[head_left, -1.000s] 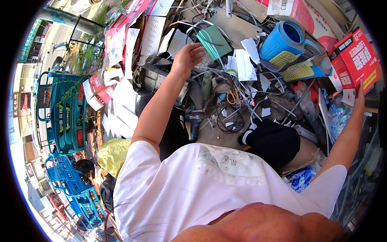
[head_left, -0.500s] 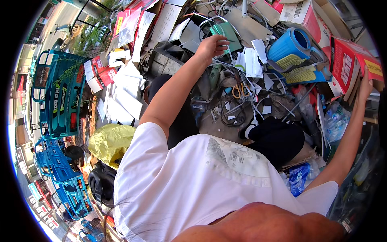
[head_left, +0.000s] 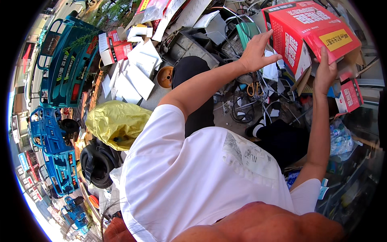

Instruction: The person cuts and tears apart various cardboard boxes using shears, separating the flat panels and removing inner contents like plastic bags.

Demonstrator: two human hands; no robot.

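Observation:
A red cardboard box point(head_left: 308, 24) with a yellow panel is tilted in front of me at the upper right, its flaps loose. My right hand point(head_left: 325, 74) grips its lower edge, thumb resting on the red face. Beside the box's left side, my left hand point(head_left: 258, 52) is open, fingers spread and holding nothing; whether a fingertip touches the box I cannot tell. Orange-handled scissors point(head_left: 254, 88) lie below, among tangled cables point(head_left: 244, 111). Another red and white carton point(head_left: 350, 97) sits under the held box.
White boards point(head_left: 139, 78) are heaped at the left, near a yellow plastic bag point(head_left: 117, 121) and a black tyre point(head_left: 96, 165). Green and blue cargo tricycles point(head_left: 66, 64) stand at the far left. Clear plastic bottles point(head_left: 340, 139) lie at the right.
The red box has come up and leftward in my right hand, now covering the blue container. My left hand has moved right, toward the box, and its fingers have spread.

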